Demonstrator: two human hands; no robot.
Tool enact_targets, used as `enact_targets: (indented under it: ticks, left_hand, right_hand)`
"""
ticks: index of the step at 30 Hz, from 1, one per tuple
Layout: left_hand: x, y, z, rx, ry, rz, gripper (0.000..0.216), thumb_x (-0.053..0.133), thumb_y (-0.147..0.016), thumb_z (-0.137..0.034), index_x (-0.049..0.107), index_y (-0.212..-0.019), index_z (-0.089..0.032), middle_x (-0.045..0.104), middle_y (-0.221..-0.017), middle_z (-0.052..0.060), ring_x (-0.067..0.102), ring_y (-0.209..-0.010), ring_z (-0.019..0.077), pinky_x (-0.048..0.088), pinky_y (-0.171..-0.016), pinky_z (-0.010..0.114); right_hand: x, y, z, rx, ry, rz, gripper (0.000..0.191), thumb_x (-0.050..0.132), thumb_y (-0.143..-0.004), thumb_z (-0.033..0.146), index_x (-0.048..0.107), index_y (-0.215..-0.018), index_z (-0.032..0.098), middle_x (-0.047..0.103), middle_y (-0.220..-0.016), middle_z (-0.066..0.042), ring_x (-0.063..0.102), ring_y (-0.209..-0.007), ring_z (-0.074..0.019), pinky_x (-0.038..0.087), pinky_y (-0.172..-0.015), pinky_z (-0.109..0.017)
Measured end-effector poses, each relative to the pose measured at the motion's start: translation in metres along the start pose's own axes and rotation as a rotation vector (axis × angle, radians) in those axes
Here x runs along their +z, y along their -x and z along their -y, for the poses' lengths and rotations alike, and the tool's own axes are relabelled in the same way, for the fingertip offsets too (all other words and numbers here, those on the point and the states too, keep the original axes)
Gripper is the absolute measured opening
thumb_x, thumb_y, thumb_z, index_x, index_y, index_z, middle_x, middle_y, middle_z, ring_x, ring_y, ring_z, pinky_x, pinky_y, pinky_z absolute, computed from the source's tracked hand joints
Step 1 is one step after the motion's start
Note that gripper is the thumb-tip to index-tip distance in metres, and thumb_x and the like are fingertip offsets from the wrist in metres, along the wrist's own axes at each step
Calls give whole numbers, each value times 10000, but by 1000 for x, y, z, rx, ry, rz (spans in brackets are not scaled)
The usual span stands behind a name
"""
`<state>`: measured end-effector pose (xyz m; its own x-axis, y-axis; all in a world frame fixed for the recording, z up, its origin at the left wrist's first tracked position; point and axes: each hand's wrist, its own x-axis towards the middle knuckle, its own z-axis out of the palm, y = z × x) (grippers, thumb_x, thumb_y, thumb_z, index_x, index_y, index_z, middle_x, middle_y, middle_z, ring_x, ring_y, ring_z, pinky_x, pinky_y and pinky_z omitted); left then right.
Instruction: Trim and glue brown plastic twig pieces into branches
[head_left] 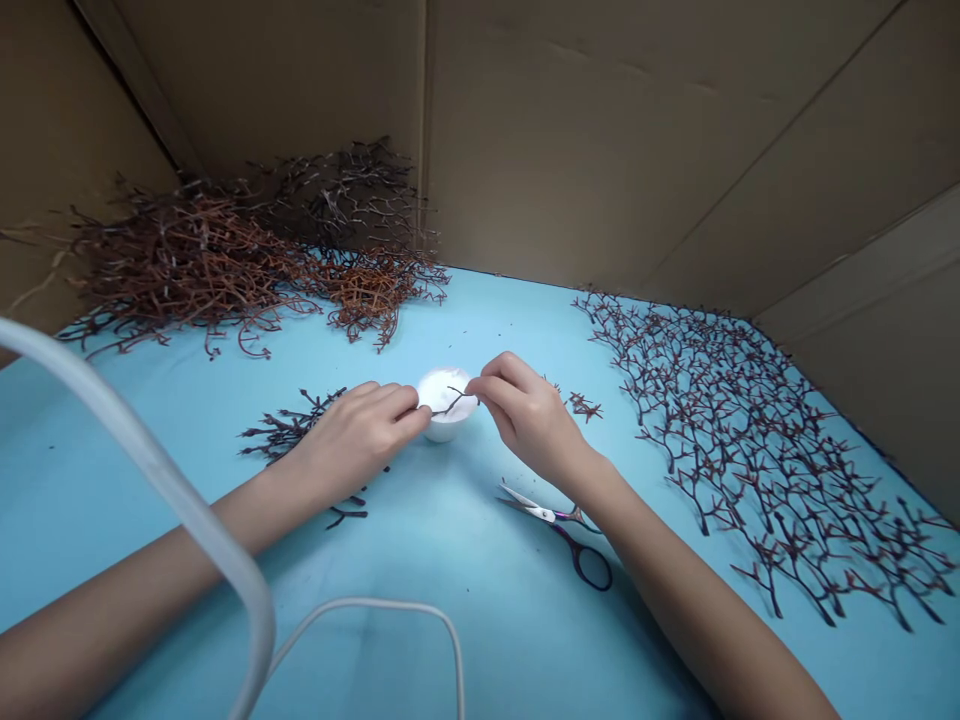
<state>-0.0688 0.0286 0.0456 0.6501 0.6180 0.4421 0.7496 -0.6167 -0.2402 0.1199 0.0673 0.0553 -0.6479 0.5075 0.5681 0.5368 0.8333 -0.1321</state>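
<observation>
My left hand (360, 432) and my right hand (525, 415) both pinch a small dark branched twig (452, 400) between them. The twig hangs just over a small white cup (444, 425) of white stuff on the blue table (420, 560). Fingers of both hands are closed on the twig's ends. A few loose dark twigs (289, 432) lie under and beside my left hand. Small scissors (559, 530) lie on the table near my right wrist.
A big heap of brown branched twigs (217, 255) fills the far left corner. Many dark twigs laid flat in rows (757, 440) cover the right side. Cardboard walls (600, 140) enclose the table. A white cable (187, 510) crosses the near left. One small twig (583, 406) lies beside my right hand.
</observation>
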Motion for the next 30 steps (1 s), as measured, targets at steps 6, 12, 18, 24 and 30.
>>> enact_targets:
  ticks: [6, 12, 18, 24, 30]
  left_hand:
    - [-3, -3, 2, -31, 43, 82, 337, 291, -710, 31, 570, -754, -151, 566, -636, 34, 487, -517, 143, 356, -475, 235]
    - [4, 1, 3, -130, 217, -96, 239, 346, -786, -78, 577, -826, -123, 611, -715, 51, 538, -568, 145, 412, -523, 251]
    - [8, 1, 5, -258, 347, -216, 185, 394, -794, -120, 579, -811, -122, 611, -717, 45, 564, -621, 130, 446, -572, 229]
    - [15, 8, 19, -135, 162, -302, 178, 409, -762, -63, 563, -800, -143, 619, -730, 61, 557, -622, 135, 435, -548, 243]
    - [21, 11, 28, 92, 36, -499, 181, 425, -732, -33, 528, -820, -153, 620, -673, 64, 535, -570, 132, 413, -511, 246]
  right_hand:
    - [3, -1, -2, -20, -18, -45, 224, 341, -804, 83, 557, -769, 134, 506, -707, -59, 456, -606, -116, 410, -500, -219]
    - [-10, -6, 0, 19, -72, -169, 191, 396, -788, 80, 574, -753, 142, 519, -683, -42, 479, -579, -97, 402, -476, -199]
    - [-14, -6, -1, 242, -185, -118, 167, 454, -754, 94, 603, -773, 165, 559, -720, -32, 503, -582, -93, 400, -492, -216]
    - [-15, -8, 1, 442, -443, -9, 181, 475, -708, 74, 629, -731, 167, 570, -707, -25, 501, -601, -94, 404, -525, -226]
    - [-14, -10, -2, 715, -966, 93, 110, 536, -637, 106, 625, -648, 171, 562, -618, 18, 470, -541, -65, 378, -497, -210]
